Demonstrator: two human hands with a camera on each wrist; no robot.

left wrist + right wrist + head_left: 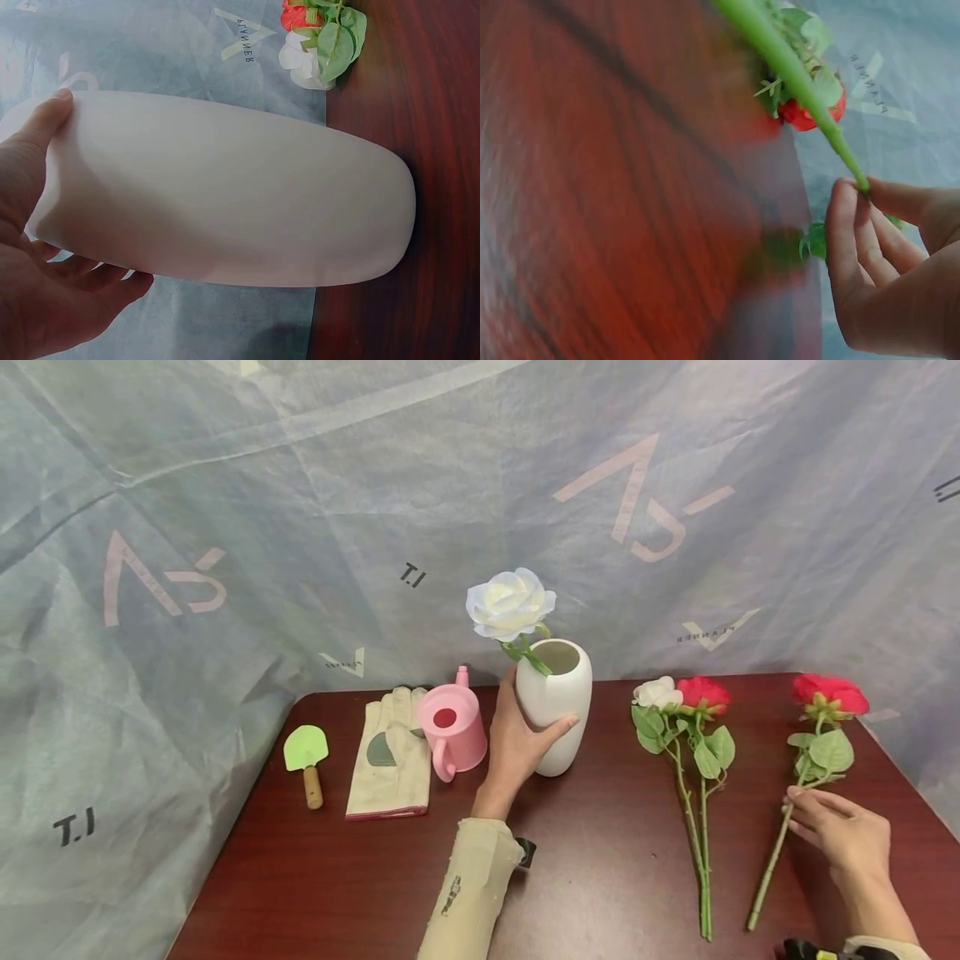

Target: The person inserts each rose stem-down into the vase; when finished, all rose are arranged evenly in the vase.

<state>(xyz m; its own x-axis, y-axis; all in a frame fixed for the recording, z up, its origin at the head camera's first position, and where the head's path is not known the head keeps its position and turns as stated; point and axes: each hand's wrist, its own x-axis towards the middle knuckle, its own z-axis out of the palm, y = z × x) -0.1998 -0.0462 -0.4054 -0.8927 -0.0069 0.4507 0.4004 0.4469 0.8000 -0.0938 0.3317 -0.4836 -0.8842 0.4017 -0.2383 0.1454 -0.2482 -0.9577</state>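
A white vase (558, 710) stands upright near the table's back edge, with one white rose (510, 603) leaning out over its left rim. My left hand (517, 743) grips the vase from the left, thumb across its front; in the left wrist view the vase (232, 195) lies between thumb and fingers. At the right, my right hand (847, 831) pinches the green stem of a red rose (832, 695) between thumb and fingertips. In the right wrist view the pinched stem (787, 71) runs above the table. Left of it lie a white rose (657, 693) and another red rose (703, 692).
A pink watering can (457, 731) stands left of the vase, beside cream gardening gloves (390, 777). Farther left lies a small trowel (307, 756) with a green blade and wooden handle. Grey sheeting (360, 510) hangs behind the dark red table (360, 885).
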